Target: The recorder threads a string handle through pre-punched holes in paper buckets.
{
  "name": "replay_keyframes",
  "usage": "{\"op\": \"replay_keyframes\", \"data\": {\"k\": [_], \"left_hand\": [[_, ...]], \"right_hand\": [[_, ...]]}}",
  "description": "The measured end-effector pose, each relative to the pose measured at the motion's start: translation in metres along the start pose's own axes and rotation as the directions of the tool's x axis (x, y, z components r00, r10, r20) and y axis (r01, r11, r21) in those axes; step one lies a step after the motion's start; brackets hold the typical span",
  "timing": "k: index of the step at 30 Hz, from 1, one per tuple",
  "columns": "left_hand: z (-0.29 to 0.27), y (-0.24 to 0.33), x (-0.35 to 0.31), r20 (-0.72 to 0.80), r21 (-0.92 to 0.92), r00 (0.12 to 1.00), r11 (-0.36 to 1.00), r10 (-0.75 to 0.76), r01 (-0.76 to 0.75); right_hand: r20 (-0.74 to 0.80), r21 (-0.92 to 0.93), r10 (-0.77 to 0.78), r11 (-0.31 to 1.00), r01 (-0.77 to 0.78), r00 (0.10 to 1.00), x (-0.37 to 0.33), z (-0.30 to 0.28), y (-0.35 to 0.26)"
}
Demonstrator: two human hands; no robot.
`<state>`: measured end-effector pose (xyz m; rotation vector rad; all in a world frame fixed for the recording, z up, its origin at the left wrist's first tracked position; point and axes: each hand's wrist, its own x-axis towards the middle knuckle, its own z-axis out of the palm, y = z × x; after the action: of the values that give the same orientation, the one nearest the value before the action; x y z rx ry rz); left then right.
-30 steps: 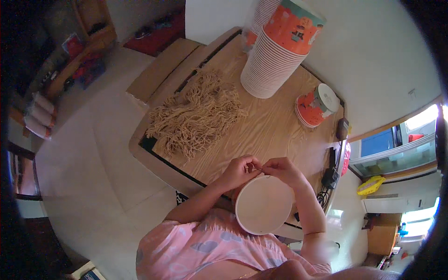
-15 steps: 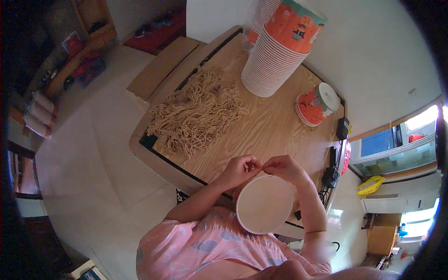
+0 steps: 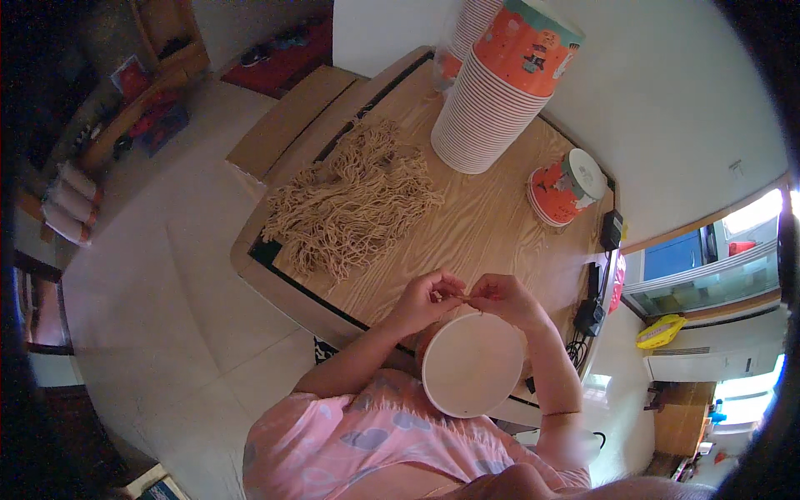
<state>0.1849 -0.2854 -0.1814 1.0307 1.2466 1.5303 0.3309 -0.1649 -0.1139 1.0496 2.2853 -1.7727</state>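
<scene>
A large paper bucket [image 3: 473,367] rests against my body at the table's near edge, its wide round white opening facing up toward me. Just beyond its far rim, my left hand [image 3: 427,302] and my right hand [image 3: 507,302] meet with fingertips pinched. Between them runs a short piece of tan string [image 3: 467,297], with a bit of it hanging down by the rim. Both hands are closed on this string; whether it is knotted is too small to tell. A loose heap of similar tan strings [image 3: 354,204] lies on the table beyond my left hand.
A tall stack of nested paper buckets [image 3: 492,108] stands at the table's far side. Near the right edge sits a shorter pile of orange buckets [image 3: 557,193]. Black power adapters [image 3: 591,317] and cables line that edge. A cardboard box [image 3: 292,125] adjoins the table's far left.
My fingertips have risen slightly and drawn a little apart, so more of the string shows between them. The bucket has hardly moved.
</scene>
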Motion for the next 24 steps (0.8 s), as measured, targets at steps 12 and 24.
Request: {"op": "replay_keyframes", "data": {"k": [12, 24], "left_hand": [[0.001, 0.001, 0.002, -0.004, 0.069, 1.000, 0.997, -0.027, 0.028], [0.000, 0.004, 0.002, 0.023, 0.036, 0.998, 0.998, -0.056, 0.055]], "right_hand": [[-0.045, 0.052, -0.051, 0.997, 0.053, 0.998, -0.001, 0.001, 0.003], [-0.039, 0.137, -0.043, 0.989, 0.048, 0.998, 0.000, 0.004, 0.007]]}}
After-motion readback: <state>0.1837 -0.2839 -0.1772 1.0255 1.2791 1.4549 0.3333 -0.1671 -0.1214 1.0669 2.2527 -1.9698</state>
